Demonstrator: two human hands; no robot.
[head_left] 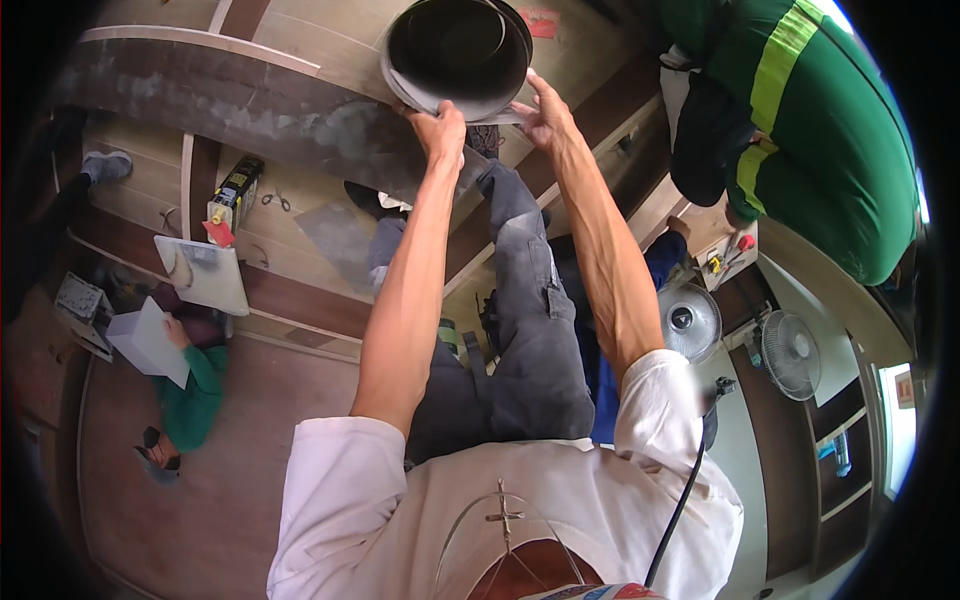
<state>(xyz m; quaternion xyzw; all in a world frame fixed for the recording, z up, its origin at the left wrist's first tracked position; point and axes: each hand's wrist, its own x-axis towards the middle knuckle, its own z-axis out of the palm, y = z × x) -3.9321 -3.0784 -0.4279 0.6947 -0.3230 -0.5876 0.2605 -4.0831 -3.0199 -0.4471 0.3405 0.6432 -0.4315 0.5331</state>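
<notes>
Above the boards at the top, I hold a dark round bucket with both hands, its wide mouth tilted so the dark inside shows. A pale, dusty film covers its lower wall. My left hand grips the near left of the rim, thumb up. Around the near right side, my right hand has its fingers on the bucket, some of them hidden. What lies deep inside is too dark to make out.
At right a co-worker in a green jacket bends over a wooden block. Two fans stand below. Another person in a green sleeve holds a white box. Scissors lie beside a yellow-black package amid wooden beams.
</notes>
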